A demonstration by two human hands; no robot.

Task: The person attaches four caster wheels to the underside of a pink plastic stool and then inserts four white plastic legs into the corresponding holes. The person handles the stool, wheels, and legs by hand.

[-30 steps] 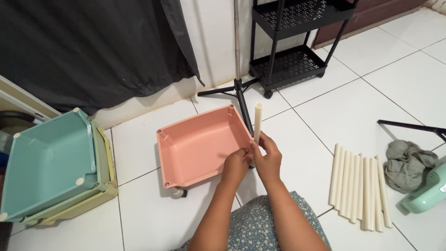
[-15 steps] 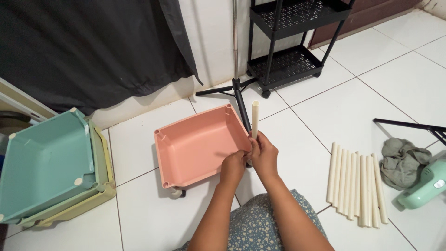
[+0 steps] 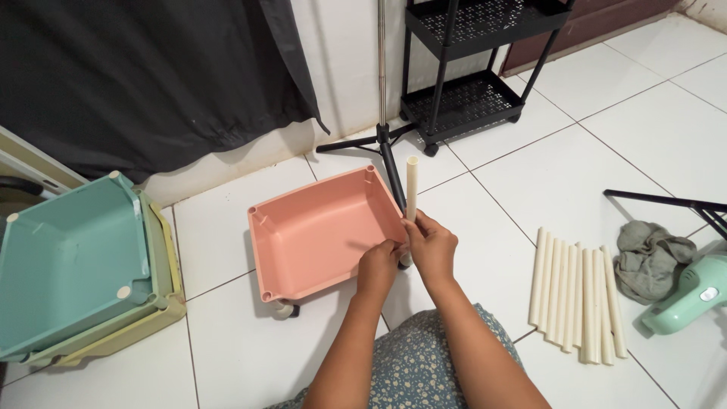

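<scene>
Hands meet at the near right corner of a pink tray (image 3: pixel 314 242) that sits on the white tiled floor (image 3: pixel 545 174), one small caster showing under its front edge. The right hand (image 3: pixel 433 246) is closed around the lower part of a cream tube (image 3: pixel 412 185), which stands upright at that corner with its open top end clear above the rim. The left hand (image 3: pixel 379 265) is beside it, fingers curled and pinching at the tray's edge right by the foot of the tube; whether it grips the tube itself cannot be told. To the right, well apart from the tray, a row of matching cream tubes (image 3: pixel 575 299) lies side by side on the tiles, with a grey cloth (image 3: pixel 651 257) and a mint-green handheld device (image 3: pixel 693 295) just beyond them. On the left, a teal tray (image 3: pixel 68 265) is nested on top of a yellow tray (image 3: pixel 163 295). Behind stand a black wheeled shelf cart (image 3: pixel 469 83), a black tripod stand (image 3: pixel 382 140) and a dark curtain (image 3: pixel 151 76).
</scene>
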